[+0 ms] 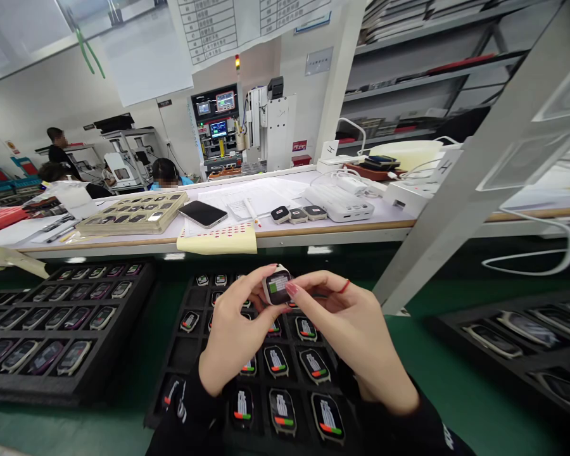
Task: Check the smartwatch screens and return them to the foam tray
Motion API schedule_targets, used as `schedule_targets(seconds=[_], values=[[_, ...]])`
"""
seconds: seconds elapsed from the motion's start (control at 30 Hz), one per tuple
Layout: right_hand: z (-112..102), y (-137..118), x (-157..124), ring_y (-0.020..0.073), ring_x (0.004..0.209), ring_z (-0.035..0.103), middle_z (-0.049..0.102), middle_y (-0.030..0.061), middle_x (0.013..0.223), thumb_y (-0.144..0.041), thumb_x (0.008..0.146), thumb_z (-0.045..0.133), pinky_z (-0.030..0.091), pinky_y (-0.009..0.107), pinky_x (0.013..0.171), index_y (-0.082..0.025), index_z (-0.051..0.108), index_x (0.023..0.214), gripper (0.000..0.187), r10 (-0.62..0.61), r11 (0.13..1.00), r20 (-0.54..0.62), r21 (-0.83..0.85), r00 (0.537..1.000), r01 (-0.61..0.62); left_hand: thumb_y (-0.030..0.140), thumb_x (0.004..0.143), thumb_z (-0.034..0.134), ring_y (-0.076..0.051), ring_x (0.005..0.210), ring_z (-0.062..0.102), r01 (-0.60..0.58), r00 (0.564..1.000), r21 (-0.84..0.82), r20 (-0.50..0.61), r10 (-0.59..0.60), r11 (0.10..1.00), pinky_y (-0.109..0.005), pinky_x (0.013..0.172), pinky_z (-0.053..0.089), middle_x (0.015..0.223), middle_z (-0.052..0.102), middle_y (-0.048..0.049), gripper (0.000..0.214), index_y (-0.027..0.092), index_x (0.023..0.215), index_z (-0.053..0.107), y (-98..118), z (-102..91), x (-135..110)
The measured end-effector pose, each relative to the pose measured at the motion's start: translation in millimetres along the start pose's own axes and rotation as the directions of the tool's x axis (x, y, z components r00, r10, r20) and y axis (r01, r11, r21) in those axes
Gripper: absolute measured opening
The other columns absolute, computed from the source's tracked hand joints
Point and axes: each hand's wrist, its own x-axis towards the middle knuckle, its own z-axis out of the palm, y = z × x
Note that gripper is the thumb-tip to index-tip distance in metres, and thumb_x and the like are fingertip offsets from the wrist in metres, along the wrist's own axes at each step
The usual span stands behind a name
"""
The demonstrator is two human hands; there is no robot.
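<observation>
A smartwatch (278, 290) without a strap is held up above a black foam tray (183, 349), its lit screen facing me with a green patch. My left hand (235, 326) pinches its case at the left between fingers and thumb. From the other side, my right hand (344, 320) has its thumb on the screen, while the fingers curl behind the right edge. Several lit watches (277, 360) lie in the tray's compartments below, some with red and green bars. Both forearms hide part of that tray.
Another foam tray (102, 386) of watches is at left, a third (444, 323) at right. The bench holds a phone (204, 214), a beige tray (137, 225), small watch-like pieces (298, 216) and a white power strip (339, 204). A slanted metal post (427, 228) rises at right.
</observation>
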Motion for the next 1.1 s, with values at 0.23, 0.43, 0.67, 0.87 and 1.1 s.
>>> schedule_targets(seconds=[0.23,0.43,0.67,0.87,1.1], values=[[-1.0,3.2,-0.9,0.0171,0.067,0.068,0.073,0.003,0.08,-0.031,0.086,0.075,0.053,0.018,0.054,-0.023,0.077,0.08,0.011,0.001,1.0,-0.003,-0.016,1.0,-0.001,0.012,0.082,0.078,-0.011,0.075,0.06,0.013,1.0,0.006,0.004,-0.013,1.0,-0.022,0.073,0.054,0.102,0.072,0.003,0.053,0.035,0.127,0.066,-2.0,0.4,0.8],[0.1,1.6,-0.9,0.017,0.065,0.068,0.073,0.0032,0.078,-0.032,0.086,0.075,0.051,0.018,0.052,-0.022,0.076,0.079,0.012,-0.001,1.0,0.001,-0.015,1.0,0.001,0.013,0.082,0.078,-0.011,0.075,0.06,0.026,1.0,-0.001,0.003,-0.026,1.0,-0.023,0.073,0.053,0.102,0.072,0.0027,0.052,0.035,0.127,0.066,-1.5,0.9,0.1],[0.4,0.8,-0.5,0.0174,0.064,0.068,0.073,0.0039,0.077,-0.032,0.084,0.075,0.051,0.019,0.051,-0.022,0.076,0.078,0.012,0.002,1.0,-0.01,-0.015,1.0,-0.002,0.014,0.082,0.078,-0.012,0.074,0.059,0.011,1.0,0.008,-0.001,-0.011,1.0,-0.024,0.074,0.053,0.099,0.072,0.0016,0.05,0.032,0.127,0.066,-1.4,0.6,0.9],[0.6,4.2,-0.8,0.019,0.065,0.067,0.073,0.0051,0.077,-0.032,0.085,0.074,0.051,0.022,0.052,-0.02,0.075,0.078,0.014,0.012,1.0,-0.011,-0.023,1.0,-0.012,0.013,0.082,0.078,-0.012,0.074,0.06,0.013,1.0,0.022,-0.005,-0.013,1.0,-0.025,0.074,0.054,0.1,0.072,0.0005,0.049,0.031,0.127,0.067,-1.2,1.2,0.7],[3.5,7.7,-2.9,0.0193,0.062,0.065,0.071,0.0043,0.077,-0.033,0.086,0.072,0.049,0.024,0.05,-0.021,0.074,0.079,0.014,-0.017,0.998,-0.056,-0.067,0.998,0.013,0.015,0.083,0.077,-0.013,0.074,0.06,-0.013,1.0,0.064,0.005,0.013,0.998,-0.027,0.074,0.054,0.099,0.071,-0.001,0.049,0.028,0.129,0.066,-1.4,0.7,0.5]])
